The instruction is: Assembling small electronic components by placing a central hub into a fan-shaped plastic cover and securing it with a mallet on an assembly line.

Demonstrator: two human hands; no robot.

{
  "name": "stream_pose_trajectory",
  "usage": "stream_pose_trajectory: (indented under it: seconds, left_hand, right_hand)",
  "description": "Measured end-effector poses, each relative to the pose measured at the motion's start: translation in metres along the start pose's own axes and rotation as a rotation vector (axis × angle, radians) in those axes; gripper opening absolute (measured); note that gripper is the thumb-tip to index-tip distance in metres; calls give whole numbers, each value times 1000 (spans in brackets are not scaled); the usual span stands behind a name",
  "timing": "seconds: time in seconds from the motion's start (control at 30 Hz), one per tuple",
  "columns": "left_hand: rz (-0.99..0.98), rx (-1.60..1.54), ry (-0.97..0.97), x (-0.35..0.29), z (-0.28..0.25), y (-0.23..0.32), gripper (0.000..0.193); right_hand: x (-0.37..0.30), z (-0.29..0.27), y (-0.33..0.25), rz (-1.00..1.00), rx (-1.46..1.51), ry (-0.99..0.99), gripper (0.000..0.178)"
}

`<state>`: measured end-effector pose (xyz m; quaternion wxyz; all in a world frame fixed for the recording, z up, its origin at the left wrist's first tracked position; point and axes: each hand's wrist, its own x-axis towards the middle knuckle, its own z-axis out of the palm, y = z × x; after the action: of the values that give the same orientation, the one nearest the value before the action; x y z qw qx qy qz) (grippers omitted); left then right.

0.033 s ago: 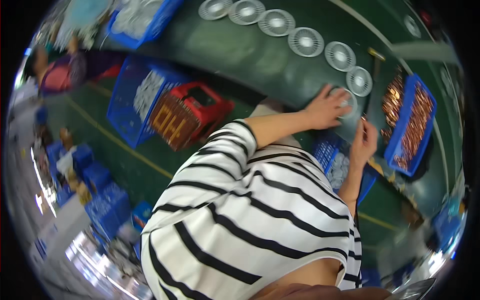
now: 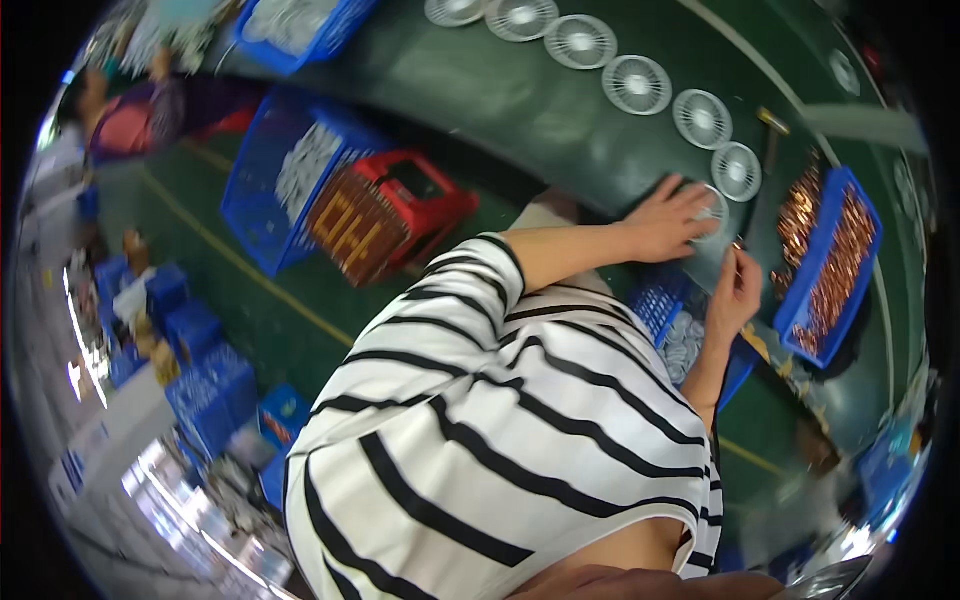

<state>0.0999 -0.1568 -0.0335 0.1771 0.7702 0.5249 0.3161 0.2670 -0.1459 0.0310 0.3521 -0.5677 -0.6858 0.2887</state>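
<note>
My left hand (image 2: 668, 222) lies with fingers spread over a round, whitish slotted disc (image 2: 714, 214) on the dark green tabletop. The fingers cover part of this disc. Close to its right, my right hand (image 2: 738, 286) is closed in a pinch. A small copper-coloured piece (image 2: 738, 243) shows at its fingertips; its exact shape is too small to tell. Several more slotted discs, such as the nearest one (image 2: 737, 172), run in a curved row toward the upper left. Loose copper-coloured pieces (image 2: 799, 210) are heaped to the right of my hands.
A blue basket (image 2: 788, 336) of copper-coloured pieces stands at the right. Beyond my hands lies a hammer (image 2: 774, 122). Below the table edge are a blue crate (image 2: 655, 310) with pale parts, a red-handled container (image 2: 440, 205) and a larger blue crate (image 2: 245, 215). Another person (image 2: 150, 120) is at far left.
The whole view has shifted slightly, so the table and discs sit farther right in the picture. Both hands keep about the same place relative to the discs.
</note>
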Motion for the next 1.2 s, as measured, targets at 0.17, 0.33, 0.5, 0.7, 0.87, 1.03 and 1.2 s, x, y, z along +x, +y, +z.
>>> stream_pose_trajectory:
  seconds: [0.17,0.33,0.5,0.7,0.87,1.03,1.2]
  left_hand:
    - [-29,-187,400,-85,-40,-15,25]
    - [-646,28,21,-241,-39,-59,22]
    - [-1025,421,-219,-389,-15,-139,17]
    - [-1187,721,-794,-428,-56,-243,44]
    - [-1222,671,-1171,-438,-68,-279,60]
    - [-1219,611,-1340,-437,-42,-319,52]
    - [-1099,-730,-728,-426,-84,-331,48]
  right_hand:
    - [-18,19,17,-2,-14,-145,14]
    - [-21,42,17,-110,-95,-185,14]
    - [-15,62,27,-264,-204,-265,10]
    - [-11,72,41,-361,-386,-248,9]
    - [-11,79,49,-521,-461,-212,8]
    - [-14,78,50,-539,-471,-182,10]
    - [-18,92,31,-560,-407,-273,14]
